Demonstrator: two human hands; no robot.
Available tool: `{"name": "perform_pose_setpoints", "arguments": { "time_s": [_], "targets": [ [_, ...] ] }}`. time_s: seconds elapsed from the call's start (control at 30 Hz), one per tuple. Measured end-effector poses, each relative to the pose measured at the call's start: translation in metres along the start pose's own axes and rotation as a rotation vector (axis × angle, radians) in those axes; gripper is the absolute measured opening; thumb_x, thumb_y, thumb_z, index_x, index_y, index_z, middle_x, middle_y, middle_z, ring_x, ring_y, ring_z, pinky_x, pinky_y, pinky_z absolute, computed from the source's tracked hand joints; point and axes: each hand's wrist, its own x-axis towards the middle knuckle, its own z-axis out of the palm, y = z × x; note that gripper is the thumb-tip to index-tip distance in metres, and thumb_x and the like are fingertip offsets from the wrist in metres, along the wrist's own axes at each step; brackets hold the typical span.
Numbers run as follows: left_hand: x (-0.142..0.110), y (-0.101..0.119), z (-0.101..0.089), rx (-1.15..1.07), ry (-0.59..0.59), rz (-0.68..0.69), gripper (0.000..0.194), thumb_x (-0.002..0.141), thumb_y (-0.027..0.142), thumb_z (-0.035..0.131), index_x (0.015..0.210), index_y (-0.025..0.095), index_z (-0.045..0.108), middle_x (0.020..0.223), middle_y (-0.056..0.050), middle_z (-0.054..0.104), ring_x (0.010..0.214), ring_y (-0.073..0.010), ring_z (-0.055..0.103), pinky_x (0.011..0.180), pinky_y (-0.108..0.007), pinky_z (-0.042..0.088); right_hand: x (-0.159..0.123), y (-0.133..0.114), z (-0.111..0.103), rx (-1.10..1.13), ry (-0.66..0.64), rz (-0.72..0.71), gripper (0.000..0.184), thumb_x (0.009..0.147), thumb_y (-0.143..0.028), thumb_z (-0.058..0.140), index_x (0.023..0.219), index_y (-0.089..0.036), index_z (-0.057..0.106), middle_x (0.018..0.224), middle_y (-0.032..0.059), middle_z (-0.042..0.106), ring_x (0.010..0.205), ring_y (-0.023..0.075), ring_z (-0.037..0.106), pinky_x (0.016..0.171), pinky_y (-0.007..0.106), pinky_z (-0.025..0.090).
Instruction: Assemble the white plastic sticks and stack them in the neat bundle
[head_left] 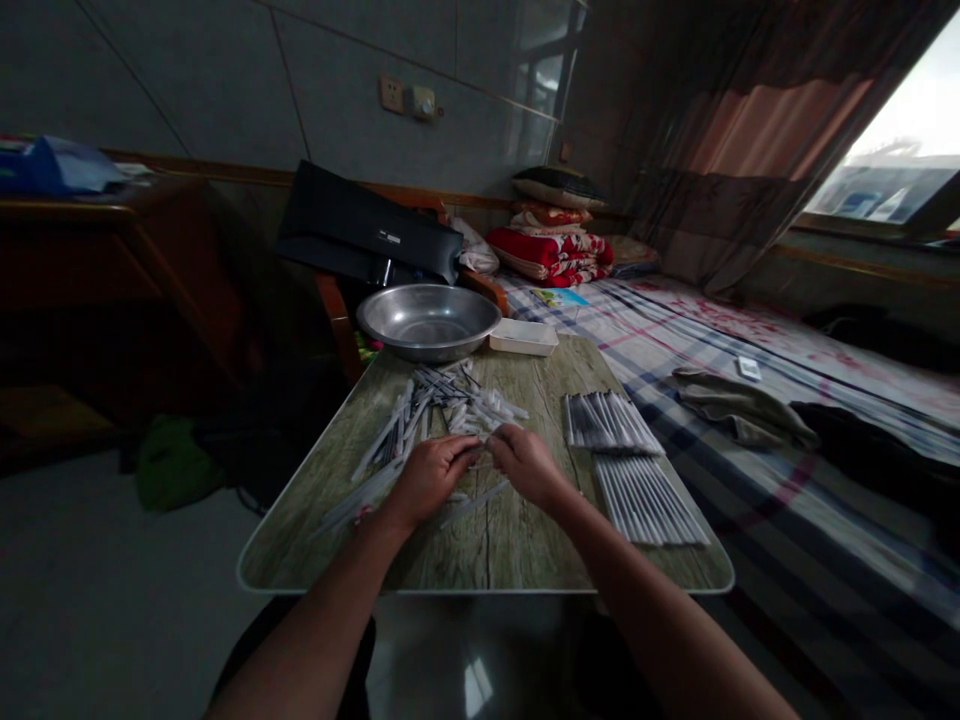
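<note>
From the head camera, the left hand (430, 478) is curled closed around a slim white tube (471, 453), which points sideways toward the right hand (526, 465). The right hand's fingers (507, 437) bend down to the same spot, though whether they grip the tube is hidden. Both hands are above the near middle of a wood-grain tabletop (487, 560) with a pale rim. Just beyond them lies a loose heap of similar tubes (450, 405), crossing at many angles, with several running diagonally toward the left hand. To the right, two neat rows of tubes (607, 422) (651, 500) lie side by side, their long axes parallel and slanting away from the person. At the far end stand a shallow, round steel basin (427, 320) with a smooth, shiny curved wall and a white rectangular box (523, 337). A folded olive cloth (739, 408) lies on the checked bedsheet (720, 510) at right.
</note>
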Motion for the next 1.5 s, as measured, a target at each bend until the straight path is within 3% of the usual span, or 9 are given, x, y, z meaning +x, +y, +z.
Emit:
{"name": "perform_pose_setpoints", "arguments": {
  "time_s": [0.1, 0.27, 0.4, 0.73, 1.0, 1.13, 1.23, 1.37, 1.5],
  "targets": [
    [0.000, 0.008, 0.010, 0.001, -0.008, 0.017, 0.022, 0.090, 0.025, 0.054, 0.104, 0.022, 0.071, 0.102, -0.005, 0.075, 0.094, -0.0196, 0.069, 0.086, -0.031, 0.051, -0.010, 0.001, -0.008, -0.072, 0.032, -0.020, 0.032, 0.092, -0.032, 0.042, 0.063, -0.020, 0.049, 0.055, -0.0021, 0.049, 0.053, 0.0116, 0.047, 0.056, 0.025, 0.035],
    [0.006, 0.017, 0.020, 0.043, -0.033, 0.001, 0.022, 0.090, 0.022, 0.053, 0.102, 0.020, 0.072, 0.093, -0.006, 0.074, 0.086, -0.0196, 0.069, 0.079, -0.030, 0.051, -0.017, 0.018, -0.008, 0.250, 0.067, 0.009, 0.009, 0.084, -0.027, 0.050, 0.082, -0.019, 0.054, 0.065, -0.0018, 0.057, 0.057, 0.0117, 0.053, 0.056, 0.023, 0.040],
    [0.015, 0.023, 0.017, 0.034, -0.056, -0.030, 0.024, 0.090, 0.021, 0.052, 0.104, 0.020, 0.072, 0.087, -0.005, 0.074, 0.079, -0.0187, 0.068, 0.075, -0.029, 0.050, -0.012, 0.025, -0.010, 0.382, 0.061, 0.033, 0.010, 0.083, -0.029, 0.051, 0.082, -0.020, 0.054, 0.065, -0.0021, 0.058, 0.055, 0.0112, 0.052, 0.054, 0.023, 0.040],
    [0.022, 0.021, 0.027, -0.083, -0.152, -0.051, 0.022, 0.091, 0.023, 0.050, 0.089, 0.019, 0.072, 0.073, -0.002, 0.070, 0.070, -0.0165, 0.065, 0.068, -0.026, 0.047, -0.010, 0.028, -0.018, -0.231, 0.167, -0.100, 0.024, 0.093, -0.031, 0.044, 0.073, -0.021, 0.053, 0.068, 0.0016, 0.056, 0.063, 0.0149, 0.049, 0.061, 0.025, 0.030],
    [0.019, 0.005, 0.035, 0.095, -0.138, 0.112, 0.023, 0.092, 0.025, 0.052, 0.103, 0.024, 0.072, 0.094, -0.007, 0.073, 0.088, -0.0215, 0.068, 0.080, -0.032, 0.050, -0.012, 0.039, -0.007, -0.221, 0.218, 0.036, 0.034, 0.094, -0.038, 0.041, 0.067, -0.021, 0.052, 0.057, -0.0006, 0.049, 0.054, 0.0138, 0.043, 0.057, 0.026, 0.026],
    [0.020, 0.004, 0.029, 0.026, -0.015, 0.061, 0.020, 0.089, 0.026, 0.055, 0.100, 0.024, 0.072, 0.094, -0.006, 0.073, 0.088, -0.0206, 0.067, 0.082, -0.031, 0.050, -0.011, 0.040, 0.000, 0.030, 0.259, 0.064, 0.042, 0.096, -0.045, 0.030, 0.068, -0.021, 0.049, 0.057, -0.0009, 0.048, 0.053, 0.0132, 0.043, 0.054, 0.025, 0.030],
    [0.024, 0.001, 0.018, -0.285, 0.176, -0.161, 0.020, 0.087, 0.035, 0.059, 0.100, 0.021, 0.067, 0.086, -0.004, 0.072, 0.079, -0.0183, 0.067, 0.075, -0.029, 0.051, -0.013, 0.045, -0.001, 0.113, 0.248, 0.110, 0.040, 0.096, -0.043, 0.028, 0.077, -0.020, 0.054, 0.060, -0.0009, 0.051, 0.055, 0.0140, 0.048, 0.054, 0.025, 0.034],
    [0.032, -0.011, 0.004, -0.715, 0.503, -0.343, 0.028, 0.085, 0.046, 0.061, 0.090, 0.018, 0.060, 0.072, -0.002, 0.068, 0.066, -0.0130, 0.062, 0.060, -0.021, 0.047, -0.015, 0.055, -0.004, -0.200, 0.209, 0.072, 0.014, 0.084, -0.024, 0.051, 0.088, -0.017, 0.062, 0.083, 0.0054, 0.064, 0.080, 0.0189, 0.057, 0.074, 0.030, 0.043],
    [0.035, -0.023, -0.002, -0.881, 0.623, -0.436, 0.031, 0.076, 0.045, 0.068, 0.086, 0.018, 0.057, 0.063, 0.000, 0.066, 0.043, -0.0062, 0.044, 0.040, -0.016, 0.029, -0.013, 0.058, 0.001, -0.451, 0.030, -0.033, 0.037, 0.083, -0.014, 0.050, 0.117, -0.019, 0.063, 0.126, 0.0103, 0.061, 0.117, 0.0254, 0.048, 0.098, 0.039, 0.037]
  ]
}}
